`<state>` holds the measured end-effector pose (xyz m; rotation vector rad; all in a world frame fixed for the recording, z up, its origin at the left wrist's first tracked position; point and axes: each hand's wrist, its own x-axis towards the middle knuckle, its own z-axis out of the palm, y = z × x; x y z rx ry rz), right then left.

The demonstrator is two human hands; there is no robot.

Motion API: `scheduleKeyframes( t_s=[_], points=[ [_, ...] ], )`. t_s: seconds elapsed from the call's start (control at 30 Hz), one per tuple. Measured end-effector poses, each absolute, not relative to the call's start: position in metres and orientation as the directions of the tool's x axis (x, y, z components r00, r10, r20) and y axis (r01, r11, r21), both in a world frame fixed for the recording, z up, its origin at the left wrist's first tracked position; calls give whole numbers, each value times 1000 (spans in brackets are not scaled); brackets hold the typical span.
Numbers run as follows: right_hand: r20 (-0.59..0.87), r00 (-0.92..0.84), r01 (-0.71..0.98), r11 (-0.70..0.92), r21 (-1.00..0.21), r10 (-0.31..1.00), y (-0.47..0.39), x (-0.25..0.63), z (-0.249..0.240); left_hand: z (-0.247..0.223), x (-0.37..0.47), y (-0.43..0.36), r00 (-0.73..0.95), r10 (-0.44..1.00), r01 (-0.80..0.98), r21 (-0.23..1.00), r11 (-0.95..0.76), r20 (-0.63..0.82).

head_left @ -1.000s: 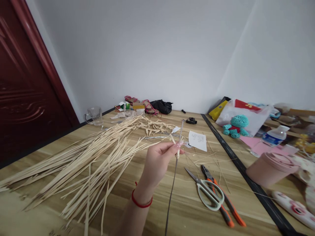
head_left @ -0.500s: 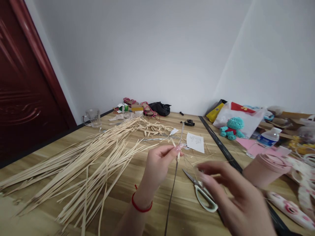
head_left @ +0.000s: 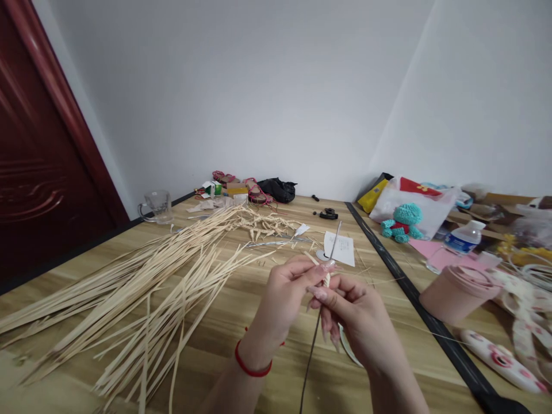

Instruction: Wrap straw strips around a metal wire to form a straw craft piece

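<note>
Open table point(head_left: 215, 356) between straw point(head_left: 172, 270) and left hand point(head_left: 287, 293); black strip point(head_left: 405, 287) farther right. Left fingertips pinch wrapping point(head_left: 326, 280) on wire point(head_left: 312, 351), above table. Right hand point(head_left: 362, 310), earlier apart, now pinches just below.

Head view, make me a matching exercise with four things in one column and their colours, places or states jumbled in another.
Column one:
1. Mug
2. Doll
3. Thick roll
4. Straw piece

Column two:
A. pale pink
B. at the fingertips of the left hand and right hand
C. clear glass
D. teal and red

Pairs: 1-C, 2-D, 3-A, 4-B
</note>
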<state>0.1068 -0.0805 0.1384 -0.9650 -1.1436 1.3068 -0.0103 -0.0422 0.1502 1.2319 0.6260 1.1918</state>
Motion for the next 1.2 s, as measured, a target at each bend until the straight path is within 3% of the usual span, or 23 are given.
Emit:
scheduleKeyframes(
  t_s=[0.4, 0.7, 0.93, 1.2],
  points=[
    [121, -86, -284, 92, -954, 989, -78, 102, 137, 147, -7, -44, 343, 932, -437, 898, 48, 117],
    [136, -97, -244, 109, -963, 986, -78, 102, 139, 140, -2, -38, 481, 873, -547, 806, 226, 82],
    [102, -157, -243, 61, -968, 982, -79, 101, 139, 141, -4, -36, 487, 871, -525, 819, 231, 66],
    [71, -143, -228, 37, -973, 987, -78, 98, 141, 140, -7, -35, 358, 928, -466, 881, 84, 102]
  ],
)
